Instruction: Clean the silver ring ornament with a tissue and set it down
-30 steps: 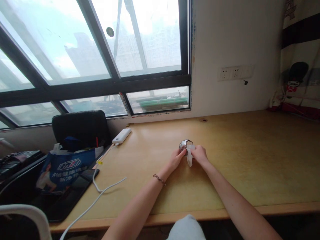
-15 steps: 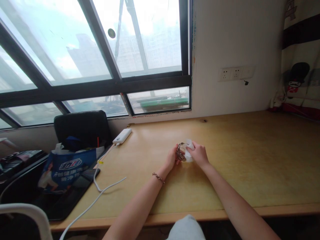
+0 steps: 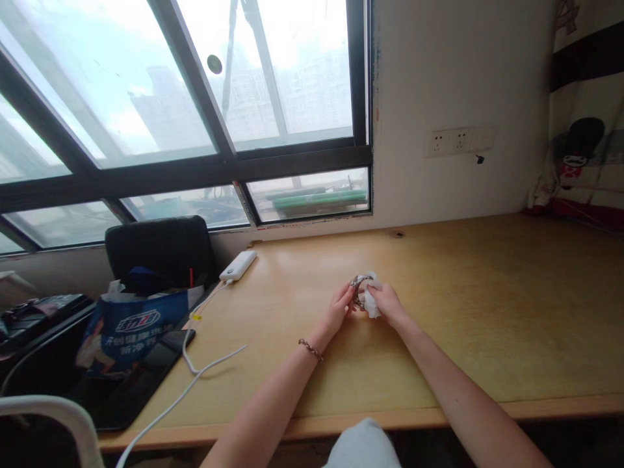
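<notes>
Over the middle of the wooden table (image 3: 463,312), my left hand (image 3: 340,308) is closed on the left side of a shiny, dark silvery ring-shaped bangle (image 3: 355,284). My right hand (image 3: 387,303) pinches a crumpled white tissue (image 3: 372,308) against the bangle's right side. The tissue covers part of the ring, and the fingertips behind it are hidden. A braided bracelet (image 3: 311,350) circles my left wrist.
A white power bank (image 3: 238,266) lies at the table's left edge, with a white cable (image 3: 195,372) trailing towards the front. Left of the table, a blue printed bag (image 3: 141,328) rests by a black chair (image 3: 158,250). A window and wall sockets (image 3: 461,141) stand behind.
The bangle has turned and tilted in my left hand. My right hand has shifted slightly lower, and the tissue now wraps round more of the bangle's right side.
</notes>
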Demonstrator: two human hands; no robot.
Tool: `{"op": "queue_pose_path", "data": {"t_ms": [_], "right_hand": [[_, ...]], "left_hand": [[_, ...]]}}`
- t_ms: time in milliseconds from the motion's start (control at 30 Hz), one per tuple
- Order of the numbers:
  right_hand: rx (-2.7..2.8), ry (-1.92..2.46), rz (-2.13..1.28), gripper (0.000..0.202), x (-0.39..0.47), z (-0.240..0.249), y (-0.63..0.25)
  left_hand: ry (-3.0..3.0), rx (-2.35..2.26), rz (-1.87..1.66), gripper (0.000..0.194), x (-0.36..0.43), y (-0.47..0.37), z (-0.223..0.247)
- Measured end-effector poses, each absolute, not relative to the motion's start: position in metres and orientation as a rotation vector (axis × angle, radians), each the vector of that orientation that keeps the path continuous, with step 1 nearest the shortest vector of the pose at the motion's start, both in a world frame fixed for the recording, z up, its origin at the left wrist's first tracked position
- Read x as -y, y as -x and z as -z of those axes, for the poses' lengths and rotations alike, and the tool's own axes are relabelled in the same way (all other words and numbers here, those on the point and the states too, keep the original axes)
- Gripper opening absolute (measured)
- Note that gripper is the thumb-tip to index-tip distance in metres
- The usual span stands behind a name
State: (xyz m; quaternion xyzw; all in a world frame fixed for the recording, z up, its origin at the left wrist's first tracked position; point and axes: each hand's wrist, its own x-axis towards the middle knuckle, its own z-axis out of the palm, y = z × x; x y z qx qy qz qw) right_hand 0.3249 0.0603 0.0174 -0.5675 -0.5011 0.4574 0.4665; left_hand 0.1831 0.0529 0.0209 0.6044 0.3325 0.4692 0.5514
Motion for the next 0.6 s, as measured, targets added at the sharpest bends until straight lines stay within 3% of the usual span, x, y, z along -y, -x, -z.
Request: {"op": "queue_pose_path", "data": {"t_ms": [133, 300, 433, 600], "right_hand": [[1.571, 1.874, -0.392, 0.022, -0.051, -0.033, -0.334], [1.857, 1.743, 0.052, 0.026, -0.034, -0.047, -0.333], [1.856, 1.752, 0.030, 0.022, -0.036, -0.044, -0.330], [1.601, 1.827, -0.395, 0.031, -0.056, -0.025, -0.331]], "left_hand": [[-1.439, -0.743, -1.098, 0.045, -0.054, -0.184, -0.023], [-1.492, -0.905, -1.072, 0.044, -0.053, -0.190, -0.017], [-1.460, -0.955, -1.087, 0.033, -0.050, -0.192, -0.015], [-1.367, -0.900, -1.093, 0.036, -0.050, -0.189, -0.019]]}}
